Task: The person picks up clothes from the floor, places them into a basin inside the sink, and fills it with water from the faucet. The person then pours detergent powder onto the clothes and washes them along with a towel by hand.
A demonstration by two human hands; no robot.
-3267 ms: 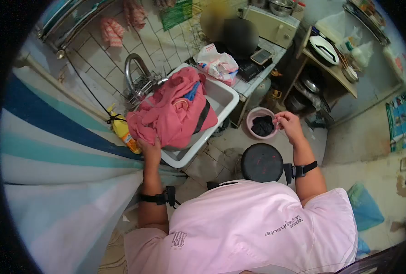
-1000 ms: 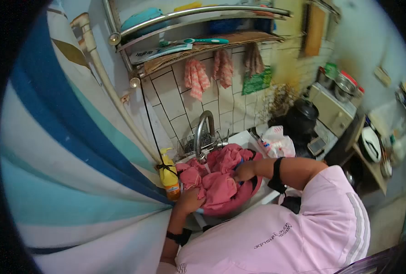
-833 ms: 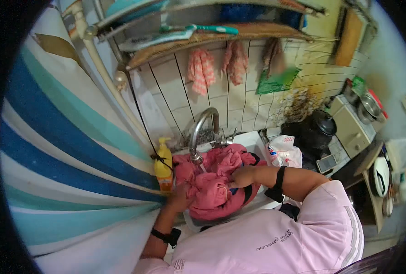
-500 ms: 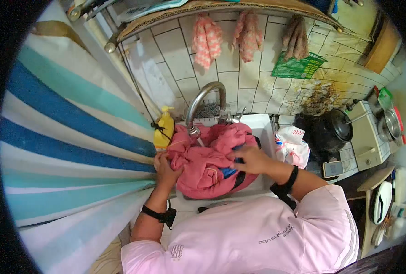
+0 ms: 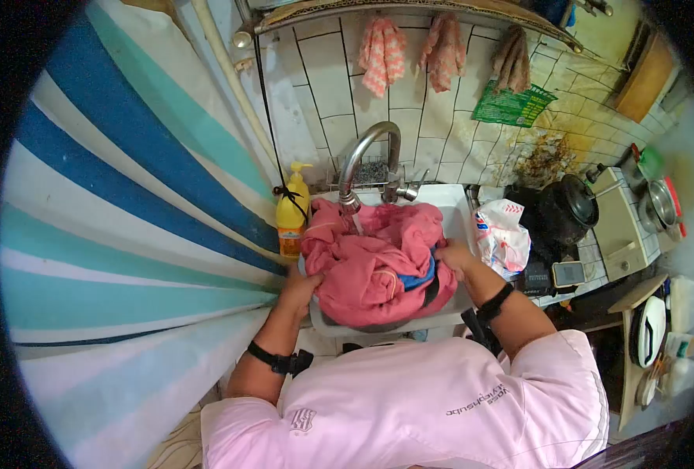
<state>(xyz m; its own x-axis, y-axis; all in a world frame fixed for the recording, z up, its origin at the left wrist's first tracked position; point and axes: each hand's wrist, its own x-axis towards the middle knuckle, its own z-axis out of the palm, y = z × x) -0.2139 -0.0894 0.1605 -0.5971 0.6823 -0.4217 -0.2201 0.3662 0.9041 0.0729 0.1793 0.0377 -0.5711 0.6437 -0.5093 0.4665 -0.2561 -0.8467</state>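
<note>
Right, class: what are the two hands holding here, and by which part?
Both grip the pile of pink clothes in the sink: the left hand at its left edge, the right hand at its right edge.

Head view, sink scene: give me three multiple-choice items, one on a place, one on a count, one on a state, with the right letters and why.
1. Where does the yellow bottle stand?
A. left of the sink, by the striped curtain
B. on the floor
C. inside the black pot

2. How many cloths hang on the tiled wall above the tap?
A. one
B. three
C. six

3. What are the hands doing?
A. both hang free in the air
B. both press on the pink laundry
C. both grip the tap

Answers:
1 A, the bottle stands at the sink's left edge against the curtain.
2 B, two pink and one brownish cloth hang in a row.
3 B, the left hand and right hand hold the pile's two sides.
</note>
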